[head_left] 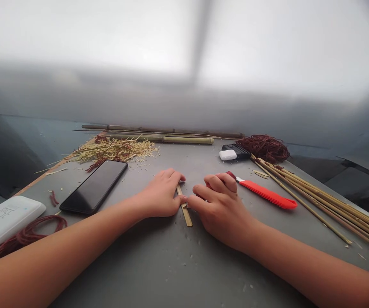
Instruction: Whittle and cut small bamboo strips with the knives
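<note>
A thin bamboo strip (187, 217) lies on the grey table in front of me. My left hand (163, 194) pinches it down against the table, with thumb and fingers at its far part. Close on the right, my right hand (218, 203) is closed around a knife with a dark red handle (231, 174), whose end sticks out past the curled fingers. Most of this knife is hidden by the hand; a small bit of what looks like its blade touches the strip near my thumbs. Just beyond the right hand lies a bright red utility knife (267, 193).
Bamboo sticks (319, 199) lie along the right side, below a dark red cord bundle (264, 147). A white case (228, 155) rests by a black device. Left are a phone (96, 186), shavings (123, 149) and a white power bank (11, 222). Bamboo poles (178, 140) lie behind.
</note>
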A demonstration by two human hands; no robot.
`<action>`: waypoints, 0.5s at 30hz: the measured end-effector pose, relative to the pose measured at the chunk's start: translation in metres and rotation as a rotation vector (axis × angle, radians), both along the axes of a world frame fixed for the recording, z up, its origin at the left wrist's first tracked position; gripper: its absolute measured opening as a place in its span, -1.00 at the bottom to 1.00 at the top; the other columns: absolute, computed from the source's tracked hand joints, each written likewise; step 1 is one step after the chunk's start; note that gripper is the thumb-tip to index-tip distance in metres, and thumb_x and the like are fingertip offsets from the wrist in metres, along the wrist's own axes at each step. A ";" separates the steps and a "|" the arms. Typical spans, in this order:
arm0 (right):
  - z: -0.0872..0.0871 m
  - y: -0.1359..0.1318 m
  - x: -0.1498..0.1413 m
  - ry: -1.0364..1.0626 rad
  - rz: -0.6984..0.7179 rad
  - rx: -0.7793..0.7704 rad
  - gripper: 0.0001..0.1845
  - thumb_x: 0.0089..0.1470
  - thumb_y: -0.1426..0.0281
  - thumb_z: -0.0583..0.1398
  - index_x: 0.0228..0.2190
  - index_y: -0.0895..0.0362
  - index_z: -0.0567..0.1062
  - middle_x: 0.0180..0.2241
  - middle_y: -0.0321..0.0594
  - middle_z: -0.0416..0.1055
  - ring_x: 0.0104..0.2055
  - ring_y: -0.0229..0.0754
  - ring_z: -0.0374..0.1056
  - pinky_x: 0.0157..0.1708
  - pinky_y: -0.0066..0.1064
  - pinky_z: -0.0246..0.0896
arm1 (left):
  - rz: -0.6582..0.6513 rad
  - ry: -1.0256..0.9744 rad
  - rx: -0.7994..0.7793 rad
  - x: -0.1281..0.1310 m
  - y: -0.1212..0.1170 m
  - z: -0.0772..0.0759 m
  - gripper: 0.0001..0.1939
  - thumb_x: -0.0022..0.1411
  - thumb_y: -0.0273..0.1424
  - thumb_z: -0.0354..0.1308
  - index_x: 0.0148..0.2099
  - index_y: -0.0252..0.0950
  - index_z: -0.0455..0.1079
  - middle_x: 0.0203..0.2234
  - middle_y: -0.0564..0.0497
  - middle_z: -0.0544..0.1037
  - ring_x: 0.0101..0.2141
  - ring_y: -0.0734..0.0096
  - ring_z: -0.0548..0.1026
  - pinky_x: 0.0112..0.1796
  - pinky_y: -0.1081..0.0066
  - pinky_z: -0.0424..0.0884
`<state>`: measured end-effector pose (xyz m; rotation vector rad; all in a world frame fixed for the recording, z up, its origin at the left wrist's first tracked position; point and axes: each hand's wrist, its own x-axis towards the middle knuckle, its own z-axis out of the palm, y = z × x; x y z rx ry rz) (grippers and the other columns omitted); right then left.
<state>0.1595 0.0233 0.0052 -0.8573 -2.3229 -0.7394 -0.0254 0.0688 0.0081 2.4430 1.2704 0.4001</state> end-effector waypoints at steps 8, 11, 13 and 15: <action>0.003 0.000 -0.004 -0.048 0.025 0.052 -0.71 0.02 0.68 0.11 -0.53 0.09 0.45 -0.56 -0.26 0.28 -0.30 -0.11 0.04 -0.13 -0.24 -0.11 | -0.010 0.008 0.012 0.000 0.001 0.000 -0.63 0.23 -0.33 0.08 0.07 -0.28 0.29 0.01 -0.19 0.38 0.08 0.01 0.34 0.09 0.09 0.32; 0.003 0.000 -0.004 -0.048 0.021 0.047 -0.72 -0.01 0.70 0.11 -0.53 0.09 0.44 -0.56 -0.26 0.27 -0.29 -0.11 0.05 -0.12 -0.24 -0.10 | -0.009 0.017 -0.019 -0.001 0.001 0.001 -0.61 0.21 -0.35 0.09 0.09 -0.28 0.28 0.03 -0.19 0.37 0.09 0.02 0.32 0.10 0.10 0.31; 0.002 0.000 -0.003 -0.044 0.015 0.028 -0.71 -0.02 0.72 0.11 -0.52 0.10 0.45 -0.55 -0.26 0.28 -0.29 -0.12 0.06 -0.12 -0.24 -0.11 | -0.013 0.022 -0.038 -0.001 0.001 0.002 -0.60 0.22 -0.36 0.09 0.11 -0.28 0.27 0.05 -0.19 0.37 0.10 0.02 0.32 0.11 0.10 0.31; 0.001 0.001 -0.001 -0.045 0.018 0.003 -0.71 -0.01 0.72 0.10 -0.51 0.10 0.45 -0.54 -0.26 0.30 -0.29 -0.12 0.06 -0.13 -0.24 -0.12 | -0.019 0.026 -0.054 -0.002 0.001 0.003 -0.59 0.23 -0.34 0.08 0.13 -0.27 0.26 0.08 -0.18 0.37 0.12 0.03 0.31 0.12 0.11 0.30</action>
